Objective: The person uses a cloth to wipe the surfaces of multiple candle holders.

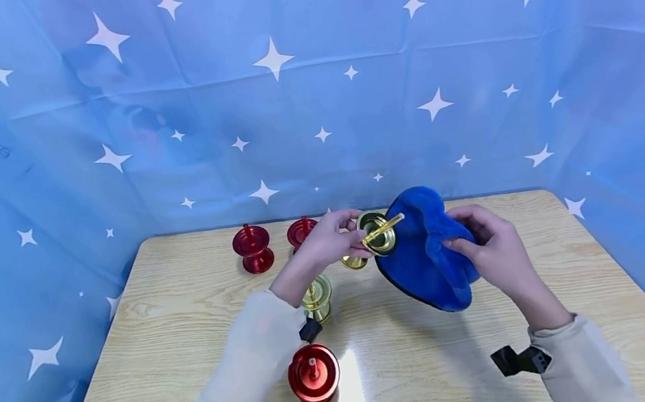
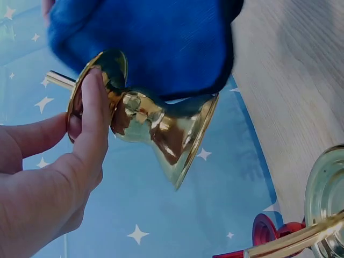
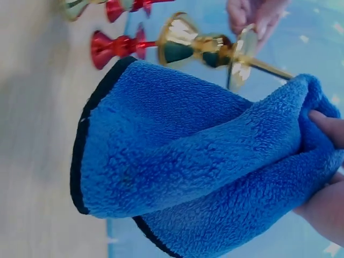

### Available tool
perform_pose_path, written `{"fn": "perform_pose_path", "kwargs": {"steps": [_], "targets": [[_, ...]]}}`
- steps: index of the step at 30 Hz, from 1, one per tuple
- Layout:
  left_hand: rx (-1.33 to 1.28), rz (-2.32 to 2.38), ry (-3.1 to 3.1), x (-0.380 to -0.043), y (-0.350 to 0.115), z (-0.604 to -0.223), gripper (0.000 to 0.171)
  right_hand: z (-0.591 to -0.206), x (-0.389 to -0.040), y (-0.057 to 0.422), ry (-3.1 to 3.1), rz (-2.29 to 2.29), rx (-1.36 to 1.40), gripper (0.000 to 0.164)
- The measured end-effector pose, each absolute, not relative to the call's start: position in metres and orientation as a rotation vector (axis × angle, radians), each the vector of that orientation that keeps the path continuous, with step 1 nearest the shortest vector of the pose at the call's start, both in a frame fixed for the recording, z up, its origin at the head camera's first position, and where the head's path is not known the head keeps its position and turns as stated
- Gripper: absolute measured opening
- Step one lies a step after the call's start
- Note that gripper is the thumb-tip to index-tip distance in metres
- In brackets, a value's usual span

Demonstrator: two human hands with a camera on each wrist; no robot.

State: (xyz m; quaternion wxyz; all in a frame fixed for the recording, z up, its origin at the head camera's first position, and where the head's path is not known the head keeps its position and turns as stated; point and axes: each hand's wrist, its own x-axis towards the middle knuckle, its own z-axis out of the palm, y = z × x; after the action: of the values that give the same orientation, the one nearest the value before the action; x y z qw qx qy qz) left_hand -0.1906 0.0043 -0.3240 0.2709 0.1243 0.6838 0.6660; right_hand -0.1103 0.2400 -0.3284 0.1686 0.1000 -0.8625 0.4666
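My left hand (image 1: 328, 242) pinches a gold candlestick (image 2: 140, 115) by the rim of its dish, between thumb and fingers. The candlestick is tilted off the table, its thin rod pointing up and right in the head view, its flared base lower. In my right hand (image 1: 495, 248) a fluffy blue cloth (image 1: 419, 263) with a dark edge is bunched between thumb and fingers. The cloth hangs close beside the gold candlestick; whether they touch I cannot tell. Part of the right fingers is hidden behind its folds.
Another gold candlestick (image 1: 316, 299) stands under the left forearm. A red candlestick (image 1: 314, 377) is nearer the front of the wooden table (image 1: 196, 359). Two more red ones, at left (image 1: 252, 246) and partly behind the left hand (image 1: 302, 230), stand at the back before a starry blue curtain (image 1: 345, 100).
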Motion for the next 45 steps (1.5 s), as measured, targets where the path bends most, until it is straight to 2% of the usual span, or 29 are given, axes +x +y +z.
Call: {"fn": "perform_pose_path", "kwargs": {"steps": [9,23,34,45], "targets": [[0.423,1.818,1.755,-0.177,0.001,-0.307,0.044,-0.312,-0.117,0.218,-2.350,1.468,0.317,0.035],[0.486,1.802,1.875,-0.163,0.001,-0.304,0.046,-0.327,-0.122,0.205,-2.545,1.368,0.511,0.050],[0.508,1.710,1.950,-0.162,0.004,-0.311,0.048,-0.335,-0.125,0.192,-2.538,1.064,0.589,0.044],[0.455,1.726,1.935,-0.160,0.007,-0.313,0.048,-0.336,-0.125,0.191,-2.603,1.329,0.574,0.027]]}}
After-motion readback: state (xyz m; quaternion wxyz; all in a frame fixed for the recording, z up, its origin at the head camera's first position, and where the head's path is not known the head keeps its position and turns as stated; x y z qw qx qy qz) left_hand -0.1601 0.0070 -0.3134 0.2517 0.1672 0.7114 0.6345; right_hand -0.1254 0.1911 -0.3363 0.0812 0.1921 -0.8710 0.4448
